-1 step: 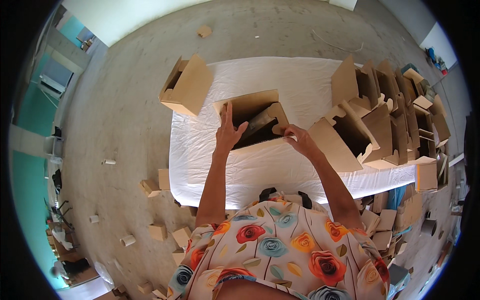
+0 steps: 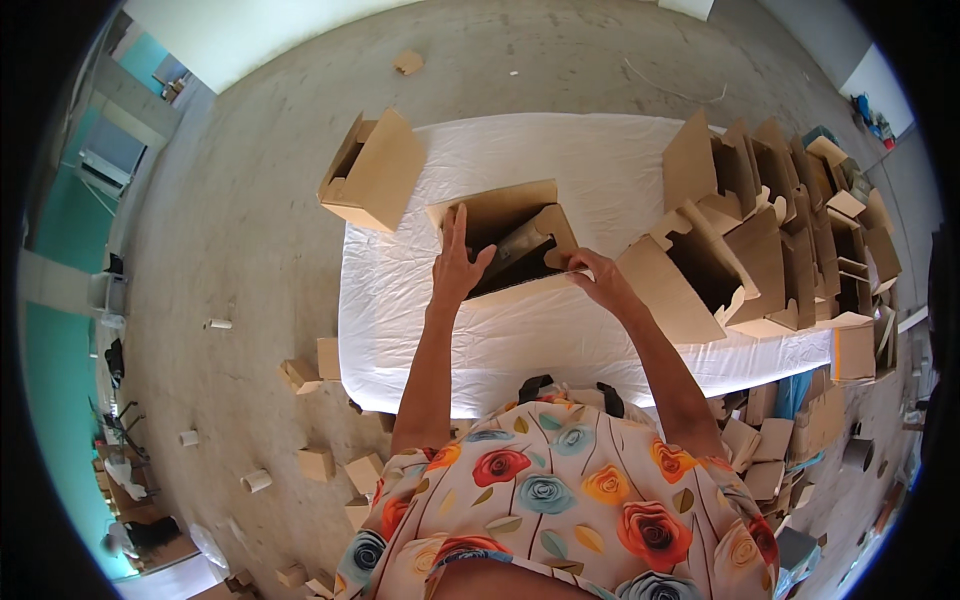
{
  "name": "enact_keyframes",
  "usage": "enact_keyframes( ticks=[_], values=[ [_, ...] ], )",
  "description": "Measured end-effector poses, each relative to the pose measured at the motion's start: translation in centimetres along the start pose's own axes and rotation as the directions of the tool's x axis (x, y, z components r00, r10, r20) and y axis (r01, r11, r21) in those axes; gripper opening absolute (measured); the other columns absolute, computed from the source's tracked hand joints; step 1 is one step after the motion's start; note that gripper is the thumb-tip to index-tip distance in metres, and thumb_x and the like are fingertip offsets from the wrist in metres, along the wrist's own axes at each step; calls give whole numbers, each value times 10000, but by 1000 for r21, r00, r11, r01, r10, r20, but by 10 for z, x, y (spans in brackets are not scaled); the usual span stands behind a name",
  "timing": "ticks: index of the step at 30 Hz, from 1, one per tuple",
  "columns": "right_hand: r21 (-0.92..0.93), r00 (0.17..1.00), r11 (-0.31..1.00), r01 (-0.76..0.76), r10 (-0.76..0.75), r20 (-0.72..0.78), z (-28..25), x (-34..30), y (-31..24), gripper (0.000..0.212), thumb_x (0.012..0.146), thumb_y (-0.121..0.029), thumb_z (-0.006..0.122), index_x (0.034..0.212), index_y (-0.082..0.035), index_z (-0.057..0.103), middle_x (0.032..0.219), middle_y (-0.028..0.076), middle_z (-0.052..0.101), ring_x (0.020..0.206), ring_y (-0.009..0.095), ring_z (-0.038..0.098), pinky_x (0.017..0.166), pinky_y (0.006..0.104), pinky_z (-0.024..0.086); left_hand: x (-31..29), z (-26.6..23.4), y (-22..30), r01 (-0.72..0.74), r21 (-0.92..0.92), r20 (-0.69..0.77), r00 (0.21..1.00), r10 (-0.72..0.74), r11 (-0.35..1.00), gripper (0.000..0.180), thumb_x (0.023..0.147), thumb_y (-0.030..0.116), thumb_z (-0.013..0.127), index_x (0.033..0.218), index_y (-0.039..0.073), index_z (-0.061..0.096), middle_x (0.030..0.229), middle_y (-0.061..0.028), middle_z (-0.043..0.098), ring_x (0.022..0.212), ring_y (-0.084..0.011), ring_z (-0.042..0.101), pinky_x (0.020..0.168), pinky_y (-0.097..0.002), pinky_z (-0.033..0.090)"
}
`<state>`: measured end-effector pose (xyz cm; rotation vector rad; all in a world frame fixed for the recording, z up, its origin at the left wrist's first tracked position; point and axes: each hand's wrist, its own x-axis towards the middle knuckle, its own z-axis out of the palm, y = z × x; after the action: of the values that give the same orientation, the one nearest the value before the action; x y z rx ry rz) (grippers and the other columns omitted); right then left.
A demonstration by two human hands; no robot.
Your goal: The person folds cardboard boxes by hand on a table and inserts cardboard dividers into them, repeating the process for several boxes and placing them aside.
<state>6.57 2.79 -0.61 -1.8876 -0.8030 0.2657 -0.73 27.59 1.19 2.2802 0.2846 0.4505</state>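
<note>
An open-topped cardboard box (image 2: 520, 292) stands in front of me on the white cloth-covered table (image 2: 400, 340), its back panel raised and a side flap folded inward. Inside it lies a greyish, partly shiny thing (image 2: 522, 240) whose kind I cannot make out. My left hand (image 2: 460, 258) rests at the box's left side, fingers stretched upward along the wall and thumb apart over the opening. At the near right corner, my right hand (image 2: 600, 278) pinches the box's edge between thumb and fingers. Its other fingers are curled.
Right of the box, another open box (image 2: 690, 270) leans against several upright cartons (image 2: 780, 240). A separate carton (image 2: 385, 170) sits on the table's far left corner. Cardboard pieces (image 2: 315, 463) and short tubes (image 2: 256, 481) lie on the floor to the left; scraps (image 2: 765, 450) are piled below right.
</note>
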Motion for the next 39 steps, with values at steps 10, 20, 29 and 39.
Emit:
enact_keyframes(
  ticks=[10, 20, 29, 39],
  values=[
    [-26, 946, 948, -316, 314, -77, 1, 11, -11, 283, 699, -127, 652, 901, 7, 505, 781, 137, 591, 720, 243, 573, 659, 306, 432, -14, 13, -49, 163, -745, -24, 962, -270, 647, 522, 806, 145, 558, 1269, 52, 337, 1065, -88, 421, 817, -144, 496, 589, -234, 463],
    [-409, 917, 873, -266, 98, -387, 36, 28, 10, 436, 628, -160, 702, 961, 15, 483, 978, 176, 512, 885, 345, 495, 778, 387, 414, 2, 19, -99, -88, 79, -65, 994, 93, 993, 349, 697, 234, 638, 995, 116, 499, 1207, -176, 347, 1057, -329, 328, 846, -477, 333],
    [134, 741, 740, -659, 670, -56, 30, 13, 52, 676, 742, -471, 580, 1163, 11, 361, 1148, 122, 431, 1017, 222, 454, 766, 376, 448, 1, 4, -31, -53, 441, 297, 951, -90, 896, 650, 569, 351, 742, 1053, 84, 400, 1369, -191, 133, 1269, -387, 105, 952, -607, 175],
    [482, 622, 496, -722, 771, 138, 43, 5, 21, 717, 767, -578, 491, 1248, -78, 309, 1160, 154, 427, 895, 234, 549, 811, 349, 446, -10, 22, -74, 207, -249, 1, 977, -214, 946, 825, 624, 164, 727, 1311, 138, 271, 1264, -162, 303, 1171, -285, 313, 965, -360, 312]
  ],
)
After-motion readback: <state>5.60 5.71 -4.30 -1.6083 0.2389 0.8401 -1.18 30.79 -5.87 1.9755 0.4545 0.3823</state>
